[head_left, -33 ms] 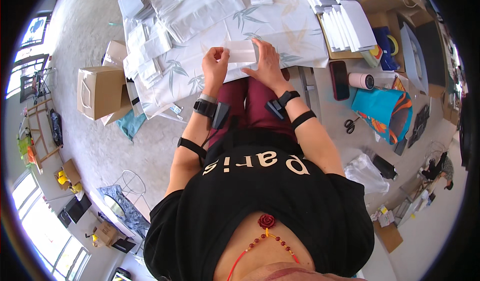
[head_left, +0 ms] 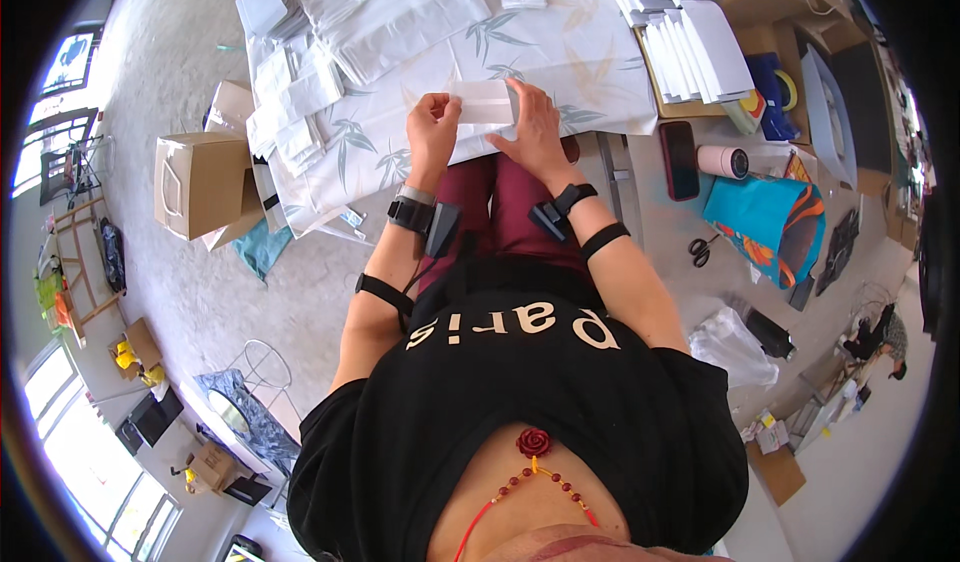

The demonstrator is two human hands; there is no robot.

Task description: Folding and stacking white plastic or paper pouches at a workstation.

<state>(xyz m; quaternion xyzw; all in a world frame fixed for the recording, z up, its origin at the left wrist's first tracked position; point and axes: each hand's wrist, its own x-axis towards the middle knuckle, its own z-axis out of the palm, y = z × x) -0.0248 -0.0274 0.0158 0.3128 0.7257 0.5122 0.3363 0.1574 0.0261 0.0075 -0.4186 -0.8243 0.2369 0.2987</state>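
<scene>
A small white rectangular piece, which looks like folded paper, lies between my two hands over the near edge of the table. My left hand has its fingers curled and pinched at the piece's left edge. At the right edge, my right hand touches the piece with fingers stretched out and thumb apart, the index fingertip by its upper right corner. Beneath is a white tablecloth with a leaf pattern.
Flat white, clear-looking packets are heaped at the far left of the table. White folded papers stand in a box at the right. Nearby are a phone, a pink cup, scissors and a blue bag. A cardboard box stands left.
My left hand has shifted very slightly to the right, and my right thumb has moved a little. The white piece stays between my hands.
</scene>
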